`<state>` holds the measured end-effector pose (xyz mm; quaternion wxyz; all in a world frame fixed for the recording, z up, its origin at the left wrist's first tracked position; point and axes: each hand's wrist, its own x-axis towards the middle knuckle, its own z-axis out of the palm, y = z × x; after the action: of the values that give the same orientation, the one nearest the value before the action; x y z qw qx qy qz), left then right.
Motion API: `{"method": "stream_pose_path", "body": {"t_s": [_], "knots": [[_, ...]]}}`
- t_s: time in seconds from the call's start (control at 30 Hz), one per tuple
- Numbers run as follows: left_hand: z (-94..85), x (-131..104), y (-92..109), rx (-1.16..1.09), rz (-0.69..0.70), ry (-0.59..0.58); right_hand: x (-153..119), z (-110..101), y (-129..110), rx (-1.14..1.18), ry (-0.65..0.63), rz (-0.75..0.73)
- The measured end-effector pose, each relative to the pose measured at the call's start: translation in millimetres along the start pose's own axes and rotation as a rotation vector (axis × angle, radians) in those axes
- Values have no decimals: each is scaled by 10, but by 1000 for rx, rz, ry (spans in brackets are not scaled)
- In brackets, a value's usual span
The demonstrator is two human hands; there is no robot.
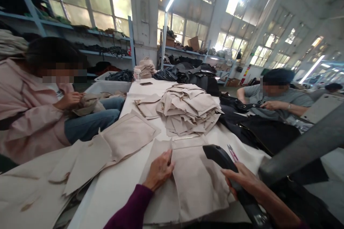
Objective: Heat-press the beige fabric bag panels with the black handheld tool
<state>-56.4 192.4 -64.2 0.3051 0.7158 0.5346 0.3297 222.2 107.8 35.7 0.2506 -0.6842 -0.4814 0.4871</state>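
My left hand is closed, its fingertips pinched at the raised edge of a beige fabric panel lying on the table in front of me. A strip of metallic trim, perhaps a zip, runs along the panel's far edge. Over the panel's right side, my right hand is wrapped around a black handheld tool with a curved head; its exact kind is unclear. Pink-handled thread snips point up just beyond my right fingers. Whether that hand also holds them, I cannot tell.
A tall pile of beige fabric pieces stands ahead on the white table. More beige panels spread along the left. Black bags and a grey metal post are at the right. Co-workers sit on both sides.
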Motion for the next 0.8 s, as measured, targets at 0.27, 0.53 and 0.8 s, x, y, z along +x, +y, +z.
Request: {"method": "stream_pose_path", "body": {"t_s": [0.27,0.53,0.8], "knots": [[290,-145,101,609,218,38,71,-34,237,58,41,51],[343,-154,65,705,270,19,737,-81,-70,145,-13,-102],[310,-152,72,676,258,3,529,-109,-22,61,-16,-24]]}}
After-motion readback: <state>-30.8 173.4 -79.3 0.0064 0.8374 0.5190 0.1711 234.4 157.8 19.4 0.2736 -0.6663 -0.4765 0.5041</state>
